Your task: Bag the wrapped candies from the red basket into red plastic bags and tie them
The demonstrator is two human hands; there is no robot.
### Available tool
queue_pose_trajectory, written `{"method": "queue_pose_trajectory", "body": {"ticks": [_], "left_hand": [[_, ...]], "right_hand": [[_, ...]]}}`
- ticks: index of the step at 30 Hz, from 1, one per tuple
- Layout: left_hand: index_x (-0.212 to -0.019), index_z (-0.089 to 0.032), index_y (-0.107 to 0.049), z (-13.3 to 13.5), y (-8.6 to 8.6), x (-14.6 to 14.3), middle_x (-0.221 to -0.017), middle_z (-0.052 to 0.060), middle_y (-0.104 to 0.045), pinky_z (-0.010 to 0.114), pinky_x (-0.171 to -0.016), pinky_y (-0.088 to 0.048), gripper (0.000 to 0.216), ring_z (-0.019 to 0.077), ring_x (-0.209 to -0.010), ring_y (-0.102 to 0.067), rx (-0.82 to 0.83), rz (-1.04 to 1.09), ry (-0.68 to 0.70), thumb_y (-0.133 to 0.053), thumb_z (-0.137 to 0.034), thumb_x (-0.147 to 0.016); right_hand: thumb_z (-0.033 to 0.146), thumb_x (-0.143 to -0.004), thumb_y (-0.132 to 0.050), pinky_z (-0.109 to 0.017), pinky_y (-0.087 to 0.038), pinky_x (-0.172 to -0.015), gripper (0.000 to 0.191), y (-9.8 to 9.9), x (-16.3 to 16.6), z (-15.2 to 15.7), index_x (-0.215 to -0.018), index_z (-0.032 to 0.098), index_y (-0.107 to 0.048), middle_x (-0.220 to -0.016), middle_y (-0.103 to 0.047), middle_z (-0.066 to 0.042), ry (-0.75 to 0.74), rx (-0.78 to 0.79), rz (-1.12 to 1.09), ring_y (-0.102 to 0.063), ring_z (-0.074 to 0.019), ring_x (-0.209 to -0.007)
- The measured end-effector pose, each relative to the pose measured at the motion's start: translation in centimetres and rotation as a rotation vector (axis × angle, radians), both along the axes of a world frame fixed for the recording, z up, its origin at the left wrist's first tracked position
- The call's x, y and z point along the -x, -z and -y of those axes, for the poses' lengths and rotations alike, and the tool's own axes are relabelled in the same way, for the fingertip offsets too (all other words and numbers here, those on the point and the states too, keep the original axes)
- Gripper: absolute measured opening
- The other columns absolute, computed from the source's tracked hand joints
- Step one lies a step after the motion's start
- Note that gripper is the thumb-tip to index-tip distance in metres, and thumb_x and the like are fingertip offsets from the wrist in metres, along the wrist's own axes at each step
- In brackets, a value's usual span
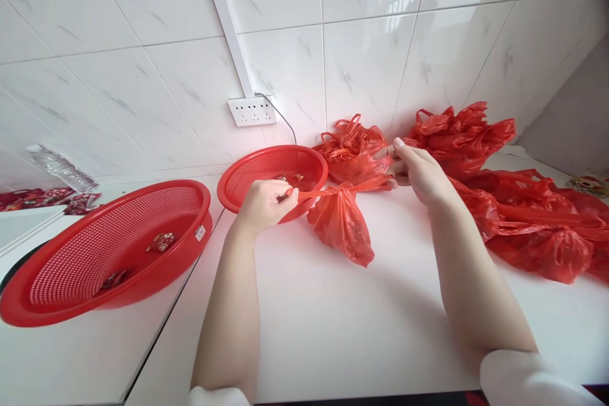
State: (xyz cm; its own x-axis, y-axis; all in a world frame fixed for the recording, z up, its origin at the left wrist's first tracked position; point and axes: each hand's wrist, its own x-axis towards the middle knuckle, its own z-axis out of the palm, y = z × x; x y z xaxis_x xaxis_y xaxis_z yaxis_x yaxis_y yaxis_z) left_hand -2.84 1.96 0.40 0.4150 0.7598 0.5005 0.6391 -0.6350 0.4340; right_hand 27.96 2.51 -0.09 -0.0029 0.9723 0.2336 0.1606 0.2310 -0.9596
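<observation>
A knotted red plastic bag with something inside hangs just over the white tabletop, stretched between my two hands. My left hand is closed in a fist around one of its handles, pulled out to the left. On the other side, my right hand has its thumb raised and its fingers around the other handle. Part of that grip is hidden behind the hand. The bag's neck is gathered into a knot midway between the hands. What the bag contains cannot be made out.
A large red colander on the left and a smaller red basket behind my left hand hold a few small wrapped pieces. Red bags are heaped at the back, with filled ones at right. A plastic bottle and power strip are also there.
</observation>
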Motion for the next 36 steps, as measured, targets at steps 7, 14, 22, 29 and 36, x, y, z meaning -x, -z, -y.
{"method": "queue_pose_trajectory", "body": {"ticks": [7,14,22,29,36], "left_hand": [[-0.049,-0.02,-0.036,-1.6,1.1,2.3,-0.049,-0.003,-0.035,0.026,-0.047,-0.022,0.037,0.0102,-0.046,-0.031,0.402,-0.091,-0.162,-0.051,-0.036,-0.079],[-0.053,-0.019,-0.061,-1.6,0.9,1.5,-0.059,0.003,-0.063,0.025,-0.052,-0.038,0.033,0.0153,-0.053,-0.054,0.558,-0.204,-0.116,-0.053,-0.039,-0.078],[-0.063,-0.023,-0.066,0.6,-0.9,1.4,-0.064,0.002,-0.065,0.025,-0.046,-0.03,0.032,0.0172,-0.055,-0.054,0.439,-0.239,-0.175,-0.058,-0.05,-0.079],[-0.079,-0.024,-0.071,1.0,-1.5,1.1,-0.068,0.001,-0.069,0.024,-0.047,-0.034,0.029,0.0186,-0.059,-0.059,0.382,-0.189,-0.169,-0.059,-0.051,-0.08],[-0.088,-0.027,-0.072,1.1,-1.9,1.6,-0.077,0.002,-0.071,0.025,-0.054,-0.041,0.035,0.0206,-0.068,-0.063,0.387,-0.252,-0.254,-0.052,-0.055,-0.082]], "right_hand": [[0.071,-0.083,-0.047,-0.032,-0.039,-0.058,0.056,1.1,-4.5,-0.4,-0.082,0.02,-0.069,-0.044,-0.046,0.002,0.094,0.279,0.439,-0.043,-0.014,-0.046],[0.049,-0.09,-0.042,-0.039,-0.045,-0.072,0.038,1.2,-1.8,-0.2,-0.085,0.021,-0.068,-0.086,-0.069,-0.011,0.253,0.243,1.029,-0.063,-0.0293,-0.088],[0.065,-0.072,-0.068,-0.036,-0.047,-0.061,0.047,4.6,7.3,0.5,-0.091,0.022,-0.061,-0.076,-0.064,-0.006,-0.214,0.057,0.994,-0.062,-0.0257,-0.07],[0.009,-0.077,-0.058,-0.028,-0.041,-0.058,0.015,4.3,6.0,0.0,-0.068,0.022,-0.056,-0.064,-0.054,0.001,-0.209,-0.034,0.965,-0.05,-0.0139,-0.057],[0.017,-0.081,-0.05,-0.034,-0.046,-0.074,0.027,-2.1,-6.3,4.9,-0.101,0.024,-0.067,-0.096,-0.069,-0.004,0.422,-0.056,0.763,-0.06,-0.0213,-0.084]]}}
